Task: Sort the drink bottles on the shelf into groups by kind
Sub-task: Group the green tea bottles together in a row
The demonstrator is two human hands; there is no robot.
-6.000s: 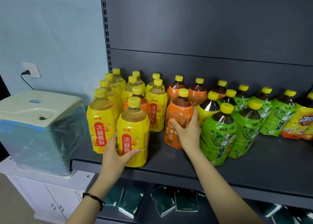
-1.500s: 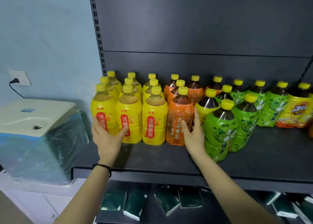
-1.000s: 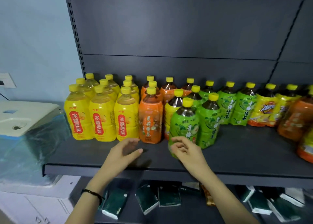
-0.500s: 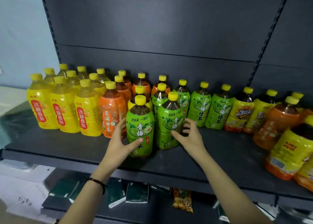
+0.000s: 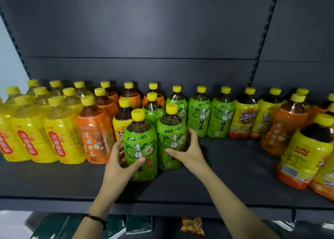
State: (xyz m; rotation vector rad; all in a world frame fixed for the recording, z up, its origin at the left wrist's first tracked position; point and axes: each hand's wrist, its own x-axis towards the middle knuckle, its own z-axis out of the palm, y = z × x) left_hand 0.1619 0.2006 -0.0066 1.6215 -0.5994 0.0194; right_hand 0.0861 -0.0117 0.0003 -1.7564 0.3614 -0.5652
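Observation:
My left hand [image 5: 120,163] wraps the front green-label tea bottle [image 5: 141,144] from its left side, thumb across the label. My right hand [image 5: 189,151] grips the second green bottle [image 5: 171,135] just behind it, from the right. Both bottles stand upright on the dark shelf [image 5: 226,175]. Several more green bottles [image 5: 199,112] line the back. Yellow pear-drink bottles [image 5: 59,130] stand grouped at the left, with orange-label bottles [image 5: 94,130] beside them. One yellow iced-tea bottle [image 5: 122,117] sits behind my left hand, partly hidden.
Yellow iced-tea bottles [image 5: 244,115] stand at the back right. More orange [image 5: 282,128] and yellow iced-tea bottles [image 5: 305,152] crowd the right front. Dark packets [image 5: 137,224] and a snack bag [image 5: 192,225] lie on the lower shelf. Bare shelf lies between my right arm and the right-hand bottles.
The view has swung right. My hands left the yellow and orange bottles on the left, moved to the two front green bottles and closed around them.

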